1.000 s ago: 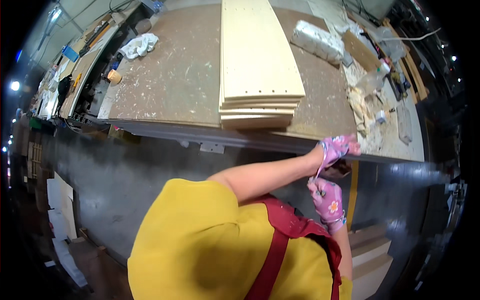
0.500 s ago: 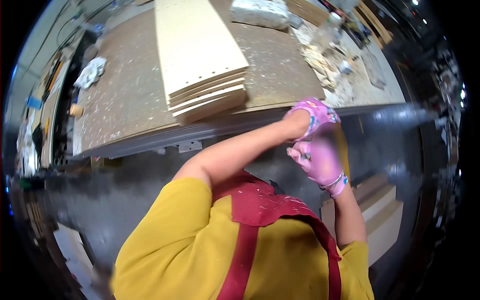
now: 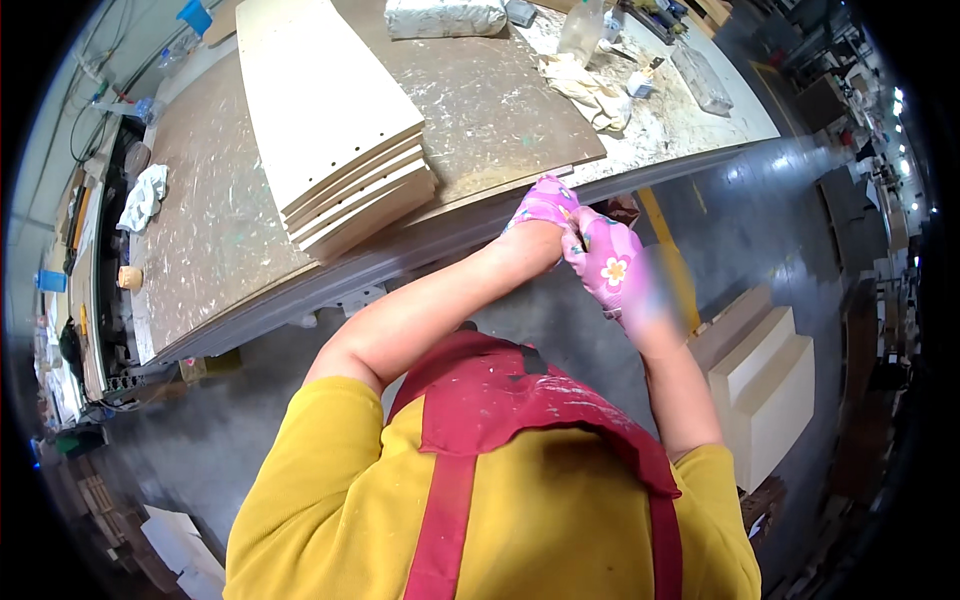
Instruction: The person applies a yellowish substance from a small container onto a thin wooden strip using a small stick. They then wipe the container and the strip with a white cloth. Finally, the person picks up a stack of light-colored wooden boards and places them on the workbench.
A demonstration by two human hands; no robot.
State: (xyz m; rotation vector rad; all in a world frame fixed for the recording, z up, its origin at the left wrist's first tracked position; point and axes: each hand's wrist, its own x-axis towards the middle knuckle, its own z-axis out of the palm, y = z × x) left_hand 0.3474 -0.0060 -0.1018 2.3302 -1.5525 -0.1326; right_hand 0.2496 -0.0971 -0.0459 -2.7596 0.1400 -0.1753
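Observation:
Both my hands wear pink patterned gloves and meet just off the front edge of the workbench [image 3: 480, 120]. My left hand [image 3: 543, 204] is closed, its back toward me. My right hand [image 3: 606, 258] is closed too, its fingertips pressed against the left hand's side. What lies between the fingers is hidden. To their left on the bench lies a stack of pale wooden boards [image 3: 320, 90], with a row of small dark holes near the front end of the top one.
A crumpled cream cloth [image 3: 590, 95], a clear bottle [image 3: 581, 32] and a wrapped white block [image 3: 445, 17] lie on the bench. A white rag [image 3: 144, 198] and a small wooden piece [image 3: 130, 277] sit at left. Pale boards [image 3: 770, 385] stand on the floor at right.
My view has turned, so the bench and boards sit further left in the picture. Both hands remain together, with the right hand now more beside the left than below it.

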